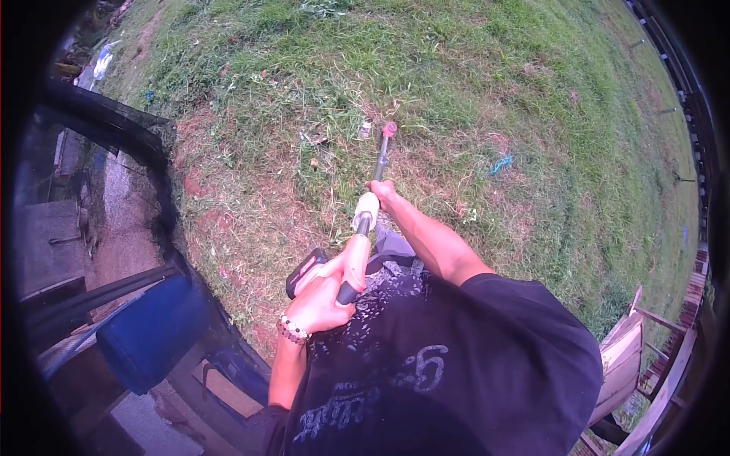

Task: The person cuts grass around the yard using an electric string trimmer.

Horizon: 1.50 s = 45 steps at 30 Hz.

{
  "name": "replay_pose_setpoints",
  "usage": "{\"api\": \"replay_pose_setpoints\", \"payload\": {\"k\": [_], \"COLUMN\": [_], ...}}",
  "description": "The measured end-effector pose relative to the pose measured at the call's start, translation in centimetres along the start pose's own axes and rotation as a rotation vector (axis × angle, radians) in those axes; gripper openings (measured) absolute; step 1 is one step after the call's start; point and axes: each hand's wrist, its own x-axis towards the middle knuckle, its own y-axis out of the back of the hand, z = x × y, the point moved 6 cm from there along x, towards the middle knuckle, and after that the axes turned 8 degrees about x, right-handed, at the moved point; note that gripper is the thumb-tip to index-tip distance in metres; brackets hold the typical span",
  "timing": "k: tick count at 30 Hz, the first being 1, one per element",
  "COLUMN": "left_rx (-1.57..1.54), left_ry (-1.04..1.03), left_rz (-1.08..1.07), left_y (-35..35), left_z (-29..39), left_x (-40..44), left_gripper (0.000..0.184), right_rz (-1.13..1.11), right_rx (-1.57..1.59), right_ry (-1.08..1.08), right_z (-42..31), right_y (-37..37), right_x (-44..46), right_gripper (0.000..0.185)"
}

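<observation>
A battery-powered grass trimmer (382, 161) runs from my waist out over the grass, with a grey shaft and a small red-pink end piece (390, 129) at its far end. My left hand (315, 305), with a beaded bracelet at the wrist, is closed round the rear grip beside the dark battery pack (306, 272). Farther forward, my right hand (382, 194) is wrapped round the shaft, just beyond a pale wrapped section (366, 212). The far end is over cut and flattened grass; its cutting part is too small to make out.
Taller green grass (494, 45) spreads ahead. A blue scrap (501, 165) lies right of the trimmer. At left stand a dark frame (114, 114) and a blue padded object (156, 330). A wooden structure (623, 357) and a fence line (696, 144) are at right.
</observation>
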Motion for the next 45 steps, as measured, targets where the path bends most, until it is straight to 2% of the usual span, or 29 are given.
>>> {"api": "replay_pose_setpoints", "payload": {"k": [2,3,6,10,12,13,18,19,22,26,28,29,31,32,33,34,35,36,38,39,40,42,45], "left_rx": [-0.071,-0.058,-0.117,0.003,-0.009,-0.074,-0.274,-0.290,-0.292,-0.272,-0.221,-0.260,-0.337,-0.388,-0.437,-0.484,-0.289,-0.248,-0.271,-0.306,-0.338,-0.416,-0.494], "left_ry": [0.046,0.071,0.076,0.094,0.055,0.041,-0.027,-0.028,0.066,0.098,0.147,0.234,0.405,0.403,0.403,0.399,0.334,0.332,0.300,0.270,0.240,0.218,0.244], "left_rz": [-0.043,-0.034,-0.010,-0.109,-0.152,-0.168,-0.310,-0.267,-0.341,-0.318,-0.286,-0.324,-0.382,-0.380,-0.377,-0.372,-0.322,-0.331,-0.334,-0.317,-0.303,-0.287,-0.280], "left_y": [0.4,0.4,1.3,1.5,1.3,1.7,4.1,4.0,5.1,5.7,5.7,5.4,4.6,4.4,4.3,4.4,5.8,6.3,6.4,6.9,7.5,8.5,9.7], "left_z": [0.4,0.3,0.8,0.5,0.1,0.3,1.8,1.4,1.5,2.2,2.3,1.8,0.1,-0.5,-1.3,-1.6,-0.7,-0.1,0.0,0.1,0.3,0.2,-1.3], "left_x": [1.5,2.1,3.4,4.3,4.4,4.4,4.6,4.6,5.0,5.9,6.2,6.1,6.0,5.9,5.5,5.5,5.6,5.5,4.9,4.5,4.0,2.6,1.2], "left_gripper": [0.077,0.080,0.081,0.080,0.079,0.079,0.076,0.069,0.058,0.046,0.041,0.038,0.033,0.034,0.035,0.035,0.038,0.040,0.039,0.035,0.030,0.026,0.025], "right_rz": [-0.036,-0.047,-0.052,-0.026,0.022,0.099,0.206,0.237,0.230,0.209,0.166,0.220,0.202,0.189,0.198,0.133,0.069,0.010,-0.059,-0.061,-0.102,-0.199,-0.279], "right_rx": [-0.041,-0.050,-0.058,-0.041,-0.073,-0.093,-0.070,-0.093,-0.036,-0.037,-0.078,-0.137,-0.249,-0.306,-0.144,-0.092,-0.047,-0.011,0.229,0.131,0.208,0.142,0.030], "right_ry": [0.021,0.029,0.051,0.044,0.050,0.030,-0.049,-0.055,-0.146,-0.161,-0.161,-0.134,-0.107,-0.090,-0.068,-0.075,-0.080,-0.090,-0.213,-0.238,-0.278,-0.356,-0.321], "right_z": [-3.1,-4.0,-5.4,-4.8,-4.0,-5.2,1.3,2.5,4.3,4.3,3.1,2.1,-3.3,-5.6,-1.2,-1.5,-1.7,-1.9,-2.3,-3.0,-2.5,-0.2,-4.7], "right_y": [-1.6,-2.3,-3.1,-2.1,-0.5,0.5,5.4,6.4,8.5,9.2,8.5,7.9,5.7,4.8,4.6,4.0,3.8,4.0,3.3,3.2,2.4,1.7,0.6], "right_x": [-0.5,0.2,1.1,3.2,2.3,-1.2,2.0,2.7,2.2,2.4,2.8,3.2,-1.0,-2.6,3.3,3.2,2.1,0.8,-1.5,-2.2,-2.1,0.6,-2.9], "right_gripper": [0.046,0.046,0.045,0.041,0.041,0.040,0.039,0.039,0.040,0.039,0.039,0.036,0.034,0.033,0.027,0.026,0.025,0.024,0.012,0.014,0.014,0.012,0.008]}}
